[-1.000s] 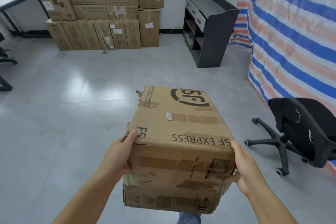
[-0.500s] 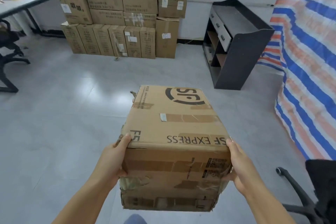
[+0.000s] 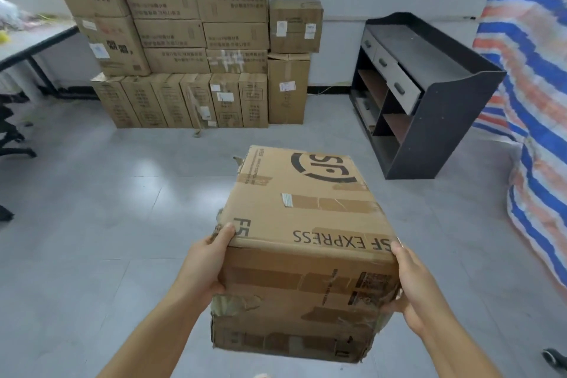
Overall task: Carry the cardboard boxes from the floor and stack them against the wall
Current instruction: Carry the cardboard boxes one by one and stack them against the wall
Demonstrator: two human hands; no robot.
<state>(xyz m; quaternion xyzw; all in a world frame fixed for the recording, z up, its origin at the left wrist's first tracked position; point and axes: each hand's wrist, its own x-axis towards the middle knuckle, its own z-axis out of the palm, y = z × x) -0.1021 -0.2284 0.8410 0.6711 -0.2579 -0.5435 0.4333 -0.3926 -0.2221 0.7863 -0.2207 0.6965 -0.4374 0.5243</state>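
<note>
I carry a worn cardboard box printed "SF EXPRESS", held off the floor in front of me. My left hand grips its near left edge, thumb on the top face. My right hand grips the near right corner, fingers curled under the torn side. Ahead, against the white wall, stands a stack of cardboard boxes several rows high, with a shorter column of two boxes at its right end.
A black cabinet with drawers stands right of the stack. A striped tarp covers the right side. A desk and a black chair base are on the left. Grey tiled floor lies between me and the stack.
The stack and cabinet have come closer and shifted right in view. The black office chair on the right has dropped out of sight. Both hands keep the same hold on the box.
</note>
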